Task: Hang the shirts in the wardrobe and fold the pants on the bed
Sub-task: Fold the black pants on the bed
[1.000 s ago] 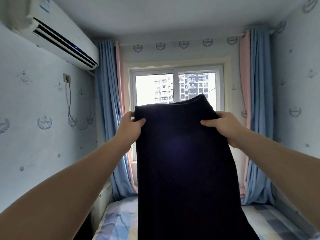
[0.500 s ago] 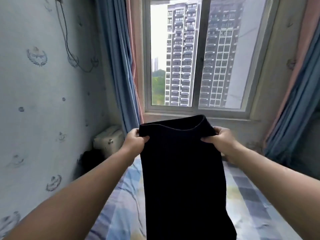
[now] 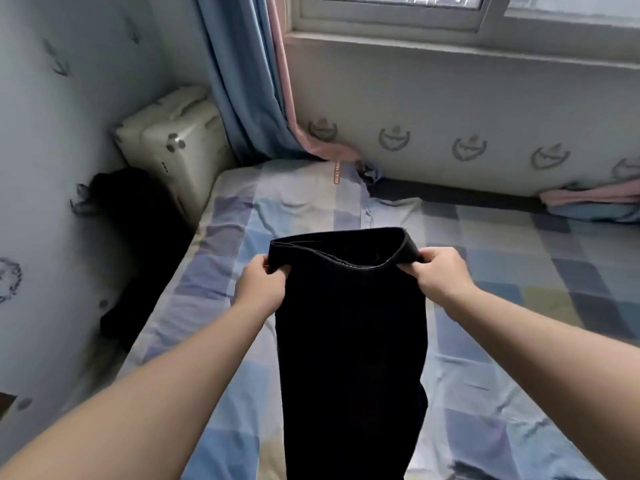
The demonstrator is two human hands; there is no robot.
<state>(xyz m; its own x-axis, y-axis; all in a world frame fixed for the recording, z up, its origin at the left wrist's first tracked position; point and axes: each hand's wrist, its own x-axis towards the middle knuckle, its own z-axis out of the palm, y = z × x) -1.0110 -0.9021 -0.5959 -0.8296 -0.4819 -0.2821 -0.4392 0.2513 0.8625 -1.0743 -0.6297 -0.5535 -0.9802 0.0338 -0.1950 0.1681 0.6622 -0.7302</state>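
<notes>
With left hand (image 3: pixel 260 289) and right hand (image 3: pixel 444 274), pinching black pants (image 3: pixel 349 341) at waistband ends, hanging them straight, presumably for folding on bed (image 3: pixel 554 261).

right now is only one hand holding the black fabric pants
No, the left hand and the right hand each grip one end of the waistband of the black fabric pants.

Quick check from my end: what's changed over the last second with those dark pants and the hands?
The dark pants came down: a second ago they were held up before the window, now they hang low over the bed, the view tipping down with them. Nothing was let go or newly gripped: the left hand and right hand still pinch the waistband ends, legs hanging.
</notes>
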